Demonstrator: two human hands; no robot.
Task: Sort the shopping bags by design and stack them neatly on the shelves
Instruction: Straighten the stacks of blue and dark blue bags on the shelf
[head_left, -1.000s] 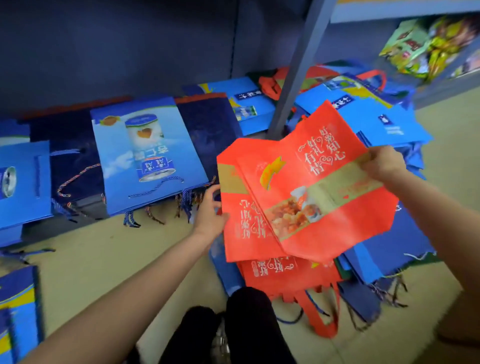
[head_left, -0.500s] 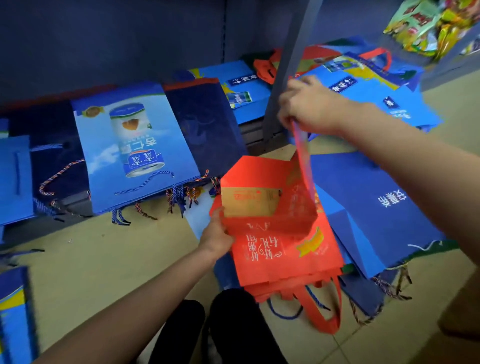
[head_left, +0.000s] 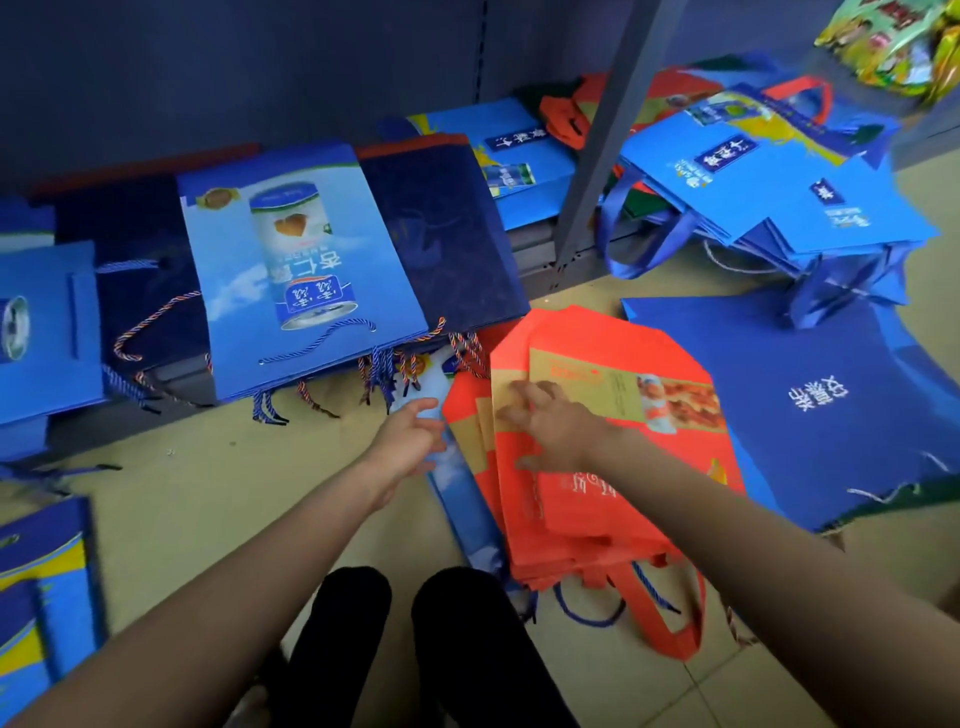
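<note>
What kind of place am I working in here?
Probably a shop or its stockroom. A metal shelf post rises from the floor, branded shopping bags lie in piles, like the red bags and the blue can-print bag, and snack packets sit on an upper shelf.

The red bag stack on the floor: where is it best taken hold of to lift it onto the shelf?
Probably the two long side edges of the red bag stack, one hand from each side, the grip closing under the pile. The bags lie flat and loosely fanned, so lifting by the handles at the near end would likely let them slide apart.
</note>
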